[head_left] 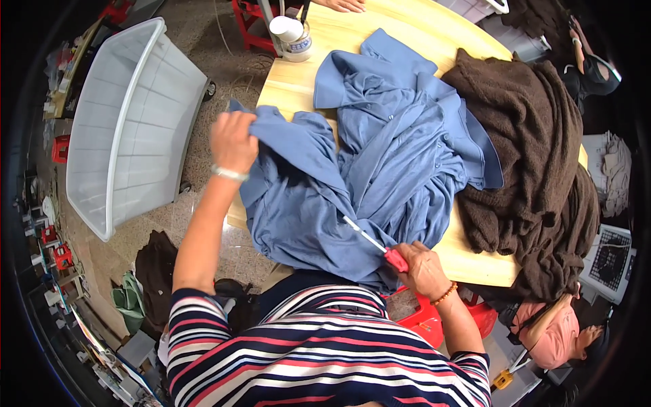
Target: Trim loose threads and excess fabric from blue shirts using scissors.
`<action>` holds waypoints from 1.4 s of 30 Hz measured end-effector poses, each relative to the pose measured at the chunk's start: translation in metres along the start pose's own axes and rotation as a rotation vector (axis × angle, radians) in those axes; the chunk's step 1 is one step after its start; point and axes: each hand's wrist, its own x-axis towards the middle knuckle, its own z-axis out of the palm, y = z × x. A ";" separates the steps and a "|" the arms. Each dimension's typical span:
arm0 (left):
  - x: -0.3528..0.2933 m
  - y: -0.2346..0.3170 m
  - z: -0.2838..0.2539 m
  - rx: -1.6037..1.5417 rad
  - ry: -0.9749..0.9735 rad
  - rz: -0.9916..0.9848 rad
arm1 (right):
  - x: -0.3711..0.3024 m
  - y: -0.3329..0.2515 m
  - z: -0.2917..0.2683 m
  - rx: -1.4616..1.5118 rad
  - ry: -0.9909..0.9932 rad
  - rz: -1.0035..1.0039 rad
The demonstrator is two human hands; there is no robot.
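Blue garments lie heaped on the light wooden table, with small buttons visible on one. At the left of the heap, my left hand is closed on the edge of a blue garment and lifts it into a fold. My right hand grips a red-handled tool at the table's near edge. Its slim, pale metal shaft points up and left over the blue cloth. The tool's exact kind is unclear, and my fingers hide part of its handle.
Dark brown fabric is piled right of the blue garments and hangs off the table. A white cup and a jar stand at the far left corner. A grey wheeled bin is on the left. Another person's hand rests at the far edge.
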 end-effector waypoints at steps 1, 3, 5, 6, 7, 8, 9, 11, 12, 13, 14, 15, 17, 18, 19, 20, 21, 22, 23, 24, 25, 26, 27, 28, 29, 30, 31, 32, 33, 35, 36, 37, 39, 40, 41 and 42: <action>-0.002 0.008 -0.022 0.033 0.078 0.077 | -0.003 0.002 -0.002 0.034 0.022 0.053; -0.019 0.030 -0.066 0.045 -0.100 0.282 | -0.005 0.006 -0.008 0.038 0.057 0.105; -0.080 0.030 -0.067 0.139 -0.439 0.413 | -0.002 0.010 -0.012 0.036 0.091 0.147; -0.120 0.030 -0.061 0.218 -0.625 0.450 | 0.001 0.010 -0.013 0.045 0.086 0.144; -0.153 0.033 -0.063 0.228 -0.836 0.396 | 0.003 0.011 -0.015 0.030 0.090 0.139; -0.158 0.039 -0.071 0.094 -1.270 0.250 | 0.005 0.012 -0.015 0.012 0.094 0.133; -0.157 0.035 -0.067 -0.161 -1.347 0.058 | 0.007 0.014 -0.013 0.011 0.109 0.101; -0.166 0.023 -0.043 -0.428 -1.395 -0.150 | 0.014 0.005 -0.019 0.014 0.092 0.082; -0.179 0.018 -0.026 -0.576 -0.962 -0.476 | 0.017 0.001 -0.022 0.018 0.079 0.061; -0.184 0.014 -0.014 -0.693 -0.500 -0.766 | 0.019 -0.002 -0.024 0.008 0.071 0.053; -0.175 0.019 -0.009 -0.697 -0.489 -0.776 | 0.023 -0.005 -0.025 0.010 0.050 0.038; -0.164 0.027 -0.001 -0.819 -0.386 -0.795 | 0.027 -0.008 -0.025 0.011 0.030 0.023; -0.159 0.023 0.012 -0.938 -0.261 -0.825 | 0.039 -0.018 -0.030 -0.032 -0.003 -0.031; -0.166 0.015 0.022 -1.025 -0.382 -0.849 | 0.046 -0.025 -0.033 -0.063 -0.028 -0.075; -0.166 0.012 0.028 -1.119 -0.513 -0.861 | 0.054 -0.032 -0.037 -0.080 -0.026 -0.123; -0.168 0.009 0.031 -1.127 -0.503 -0.866 | 0.060 -0.040 -0.039 -0.090 -0.031 -0.128; -0.169 0.007 0.033 -1.172 -0.511 -0.898 | 0.067 -0.047 -0.040 -0.126 -0.067 -0.145; -0.172 0.006 0.033 -1.215 -0.523 -0.929 | 0.072 -0.054 -0.039 -0.158 -0.103 -0.159; -0.175 0.007 0.034 -1.219 -0.517 -0.934 | 0.077 -0.058 -0.036 -0.246 -0.096 -0.219; -0.178 0.010 0.036 -1.258 -0.508 -0.939 | 0.084 -0.064 -0.034 -0.249 -0.101 -0.224; -0.179 0.015 0.038 -1.299 -0.504 -0.940 | 0.090 -0.070 -0.032 -0.286 -0.152 -0.229; -0.180 0.019 0.038 -1.303 -0.502 -0.939 | 0.094 -0.076 -0.030 -0.322 -0.203 -0.233; -0.181 0.023 0.038 -1.272 -0.476 -0.951 | 0.097 -0.078 -0.019 -0.340 -0.188 -0.276; -0.180 0.027 0.039 -1.243 -0.453 -0.960 | 0.099 -0.081 -0.010 -0.345 -0.186 -0.270; -0.179 0.029 0.040 -1.242 -0.419 -0.952 | 0.101 -0.084 -0.002 -0.328 -0.254 -0.310; -0.180 0.030 0.040 -1.251 -0.422 -0.942 | 0.102 -0.088 0.002 -0.312 -0.321 -0.347; -0.183 0.028 0.040 -1.275 -0.398 -0.953 | 0.104 -0.092 0.000 -0.288 -0.347 -0.377; -0.187 0.023 0.040 -1.300 -0.370 -0.962 | 0.107 -0.096 -0.002 -0.299 -0.337 -0.365; -0.204 0.010 0.049 -1.229 -0.397 -0.892 | 0.110 -0.100 -0.003 -0.301 -0.297 -0.339; -0.225 0.008 0.055 -1.283 -0.242 -0.962 | 0.114 -0.100 0.000 -0.307 -0.193 -0.301; -0.237 -0.004 0.058 -1.103 -0.294 -0.910 | 0.113 -0.102 0.007 -0.333 -0.175 -0.315; -0.240 -0.007 0.060 -1.154 -0.283 -1.008 | 0.111 -0.104 0.016 -0.328 -0.203 -0.369; -0.245 -0.008 0.060 -1.131 -0.302 -0.970 | 0.106 -0.105 0.024 -0.331 -0.232 -0.432; -0.244 -0.007 0.056 -1.090 -0.321 -0.949 | 0.105 -0.106 0.024 -0.290 -0.236 -0.447; -0.244 -0.008 0.051 -0.984 -0.392 -0.883 | 0.106 -0.106 0.023 -0.246 -0.244 -0.465; -0.243 -0.011 0.047 -0.980 -0.385 -0.891 | 0.108 -0.103 0.019 -0.246 -0.249 -0.475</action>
